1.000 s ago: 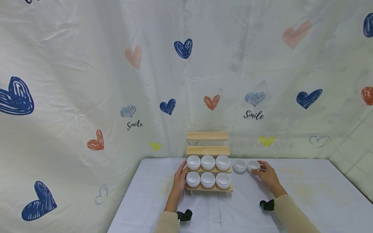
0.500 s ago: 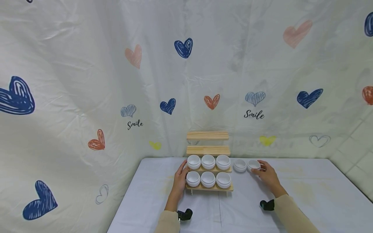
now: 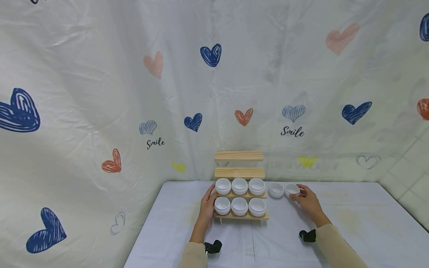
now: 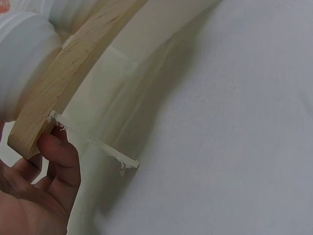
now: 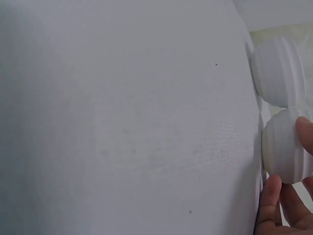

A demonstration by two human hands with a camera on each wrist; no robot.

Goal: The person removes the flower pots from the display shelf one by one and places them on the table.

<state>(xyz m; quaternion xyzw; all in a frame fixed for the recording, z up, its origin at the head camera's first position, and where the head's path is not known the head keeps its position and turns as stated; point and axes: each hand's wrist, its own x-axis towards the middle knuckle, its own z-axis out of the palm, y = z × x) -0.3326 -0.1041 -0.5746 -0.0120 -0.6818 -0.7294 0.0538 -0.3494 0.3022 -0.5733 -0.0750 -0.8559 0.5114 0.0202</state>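
Observation:
My left hand grips the left end of a tiered wooden rack; in the left wrist view its fingers curl round the end of a wooden shelf board. White cups stand in two rows of three on the rack's two lower shelves, one of them a front cup near that hand. On the table to the right of the rack, my right hand holds a small white cup between thumb and fingers. A matching cup stands close to its left; in the right wrist view the two cups sit side by side.
The rack's top board bears nothing. A white cloth covers the table, and a curtain printed with hearts hangs right behind its back edge. Black wrist devices show at both sleeves.

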